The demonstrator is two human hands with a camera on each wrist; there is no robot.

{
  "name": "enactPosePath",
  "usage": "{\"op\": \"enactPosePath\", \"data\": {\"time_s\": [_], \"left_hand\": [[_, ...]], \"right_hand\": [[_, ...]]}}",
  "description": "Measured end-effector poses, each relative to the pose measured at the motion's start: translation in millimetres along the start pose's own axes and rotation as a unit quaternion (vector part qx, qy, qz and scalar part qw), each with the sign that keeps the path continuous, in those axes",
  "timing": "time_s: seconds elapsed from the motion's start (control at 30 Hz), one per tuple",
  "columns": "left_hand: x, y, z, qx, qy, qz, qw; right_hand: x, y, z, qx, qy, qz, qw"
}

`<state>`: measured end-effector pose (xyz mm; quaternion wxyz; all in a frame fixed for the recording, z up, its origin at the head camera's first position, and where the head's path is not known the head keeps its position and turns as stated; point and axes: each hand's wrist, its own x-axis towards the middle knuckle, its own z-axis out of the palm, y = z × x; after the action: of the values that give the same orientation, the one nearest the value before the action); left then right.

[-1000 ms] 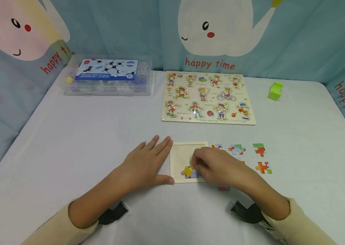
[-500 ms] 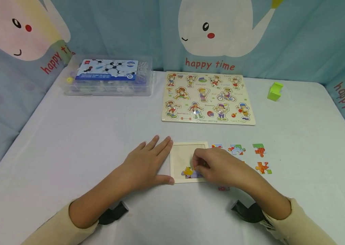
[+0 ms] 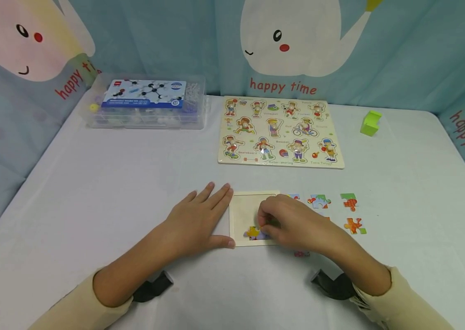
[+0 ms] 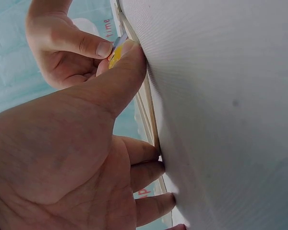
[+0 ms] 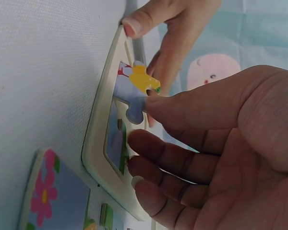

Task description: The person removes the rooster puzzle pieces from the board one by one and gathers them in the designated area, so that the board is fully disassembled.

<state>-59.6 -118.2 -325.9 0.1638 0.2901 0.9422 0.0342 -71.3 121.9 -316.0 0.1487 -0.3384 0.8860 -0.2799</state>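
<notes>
My right hand [image 3: 292,222] pinches a yellow and lavender jigsaw piece [image 5: 129,91] between thumb and fingers, low over the front part of a small square wooden puzzle tray [image 3: 246,206]. In the right wrist view the piece is tilted above the tray, and a blue and green piece [image 5: 116,143] lies inside the tray beside it. My left hand [image 3: 197,222] lies spread at the tray's left side, its thumb and index fingertips right at the rim. The tray's right part is mostly hidden under my right hand.
Several loose jigsaw pieces [image 3: 320,201] lie right of the tray, some partly under my right arm. Behind it is a larger board puzzle [image 3: 281,130] with sports figures. A clear plastic kit box [image 3: 145,117] stands back left, a green block [image 3: 370,123] back right.
My right hand's fingers have shifted slightly, and the pinched piece has moved a little toward the tray's front edge. My left hand has stayed in place.
</notes>
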Motion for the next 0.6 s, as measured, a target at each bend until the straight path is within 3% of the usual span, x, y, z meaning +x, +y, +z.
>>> {"op": "enactPosePath", "data": {"time_s": [0.3, 0.6], "left_hand": [[0.4, -0.2, -0.8, 0.000, -0.003, 0.000, 1.0000], [0.8, -0.5, -0.5, -0.002, -0.007, -0.001, 1.0000]], "right_hand": [[-0.6, -2.8, -1.1, -0.013, -0.003, 0.015, 0.9998], [-0.8, -3.6, -3.5, 0.012, -0.010, 0.028, 0.9995]]}}
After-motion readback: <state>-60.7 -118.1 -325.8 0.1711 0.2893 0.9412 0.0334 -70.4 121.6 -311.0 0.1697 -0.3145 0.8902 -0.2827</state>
